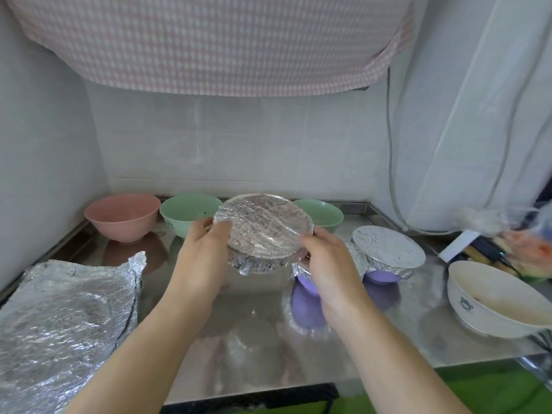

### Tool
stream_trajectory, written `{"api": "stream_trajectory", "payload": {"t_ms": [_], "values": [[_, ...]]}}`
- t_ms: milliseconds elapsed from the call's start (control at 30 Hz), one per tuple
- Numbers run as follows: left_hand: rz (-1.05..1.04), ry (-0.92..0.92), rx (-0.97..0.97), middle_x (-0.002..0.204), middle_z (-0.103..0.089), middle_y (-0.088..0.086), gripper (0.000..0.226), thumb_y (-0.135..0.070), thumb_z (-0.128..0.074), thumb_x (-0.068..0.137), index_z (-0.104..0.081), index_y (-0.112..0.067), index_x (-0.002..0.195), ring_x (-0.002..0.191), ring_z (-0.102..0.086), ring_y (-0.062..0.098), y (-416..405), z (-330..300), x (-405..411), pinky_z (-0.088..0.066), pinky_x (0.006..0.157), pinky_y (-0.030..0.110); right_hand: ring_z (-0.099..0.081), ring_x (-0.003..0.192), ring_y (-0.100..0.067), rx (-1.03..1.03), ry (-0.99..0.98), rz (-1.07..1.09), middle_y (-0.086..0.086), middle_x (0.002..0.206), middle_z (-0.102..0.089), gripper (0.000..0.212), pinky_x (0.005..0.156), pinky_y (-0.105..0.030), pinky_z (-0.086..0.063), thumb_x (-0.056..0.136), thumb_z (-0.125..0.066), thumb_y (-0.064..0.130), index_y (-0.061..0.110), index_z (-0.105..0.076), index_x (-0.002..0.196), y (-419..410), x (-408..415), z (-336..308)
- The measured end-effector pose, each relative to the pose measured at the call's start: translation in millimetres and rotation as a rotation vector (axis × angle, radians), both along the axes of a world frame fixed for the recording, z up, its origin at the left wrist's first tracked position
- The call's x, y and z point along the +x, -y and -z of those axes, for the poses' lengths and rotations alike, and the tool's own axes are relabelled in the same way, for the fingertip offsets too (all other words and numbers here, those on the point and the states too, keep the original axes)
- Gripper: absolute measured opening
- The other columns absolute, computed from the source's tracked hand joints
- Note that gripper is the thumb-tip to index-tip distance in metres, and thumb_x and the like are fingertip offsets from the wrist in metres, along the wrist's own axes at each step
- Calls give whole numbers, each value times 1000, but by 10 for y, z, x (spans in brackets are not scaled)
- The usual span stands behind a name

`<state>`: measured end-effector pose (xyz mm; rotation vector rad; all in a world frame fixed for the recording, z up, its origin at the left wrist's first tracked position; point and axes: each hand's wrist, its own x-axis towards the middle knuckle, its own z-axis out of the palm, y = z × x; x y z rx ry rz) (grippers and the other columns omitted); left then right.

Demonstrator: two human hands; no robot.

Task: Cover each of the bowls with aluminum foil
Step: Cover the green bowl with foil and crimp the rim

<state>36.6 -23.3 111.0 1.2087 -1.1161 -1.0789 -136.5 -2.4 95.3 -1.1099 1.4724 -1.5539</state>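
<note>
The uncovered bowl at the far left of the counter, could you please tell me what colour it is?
Pink; the bowl shows plainly in the head view, standing beside a green one.

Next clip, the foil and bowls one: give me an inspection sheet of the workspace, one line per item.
Surface: steel counter, reflective.
Job's things: foil-covered bowl held up in both hands; two foil-covered purple bowls right of it, one partly hidden; pink bowl, two green bowls, white bowl uncovered; loose foil sheets at left.
Clutter: plastic bags and small items at far right, blurred.
Grips: left hand and right hand each grip the held bowl's rim.
Cables: grey cable hangs down the back right wall.
Surroundings: white tiled wall; checked cloth overhead.
</note>
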Motion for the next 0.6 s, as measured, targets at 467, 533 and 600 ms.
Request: {"api": "stream_trajectory", "payload": {"t_ms": [467,533,600], "values": [[379,260,71,139,-51,10,60,-53,-44,99,-49,-11,142,126,-50,36,1253,-668,-2301,-41,110,48,-59,80,-22,11,144,142,3,67,-70,33,89,-40,-46,98,-64,24,20,-79,69,851,-2242,-779],[376,220,103,125,-59,9,45,-49,-52,99,-55,-12,125,119,-57,33,1448,-597,-2544,-44,112,48,-61,84,-21,26,141,145,6,68,-72,33,90,-38,-48,100,-62,24,21,-83,73,1067,-2503,-726],[384,193,134,107,-64,9,44,-46,-58,89,-60,-10,114,108,-62,30,1653,-483,-2759,-48,109,47,-64,82,-16,59,148,168,5,79,-73,24,81,-28,-52,104,-57,22,17,-80,103,1272,-2721,-655]]}}
